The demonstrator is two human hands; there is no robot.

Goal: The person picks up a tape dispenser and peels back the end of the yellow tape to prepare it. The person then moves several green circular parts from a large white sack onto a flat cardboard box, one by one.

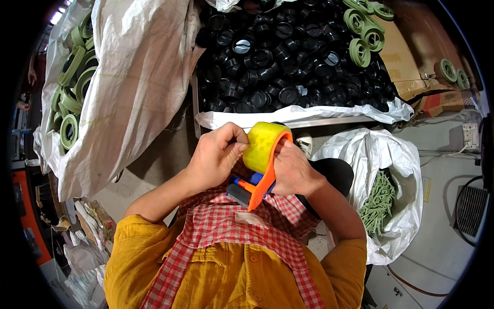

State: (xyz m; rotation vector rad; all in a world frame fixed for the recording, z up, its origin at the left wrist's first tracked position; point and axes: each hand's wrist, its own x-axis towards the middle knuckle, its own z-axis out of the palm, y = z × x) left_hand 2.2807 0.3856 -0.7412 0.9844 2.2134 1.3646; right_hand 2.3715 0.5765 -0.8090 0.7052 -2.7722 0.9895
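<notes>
Straight ahead, the bin of black round plastic caps (278,56) behind its white plastic liner edge (303,114) blocks forward reach. A large white woven sack (128,87) crowds the left, a white plastic bag of green pieces (386,195) the right. Only the narrow gap over the red checked cloth apron (226,226) stays passable.

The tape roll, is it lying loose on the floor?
No, the yellow tape roll sits in an orange dispenser held up between the left hand and right hand.

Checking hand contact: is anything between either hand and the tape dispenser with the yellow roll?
Nothing visible. The left hand has its fingers on the yellow tape roll, and the right hand grips the orange tape dispenser from the other side. Both touch it directly, above the checked apron.
</notes>
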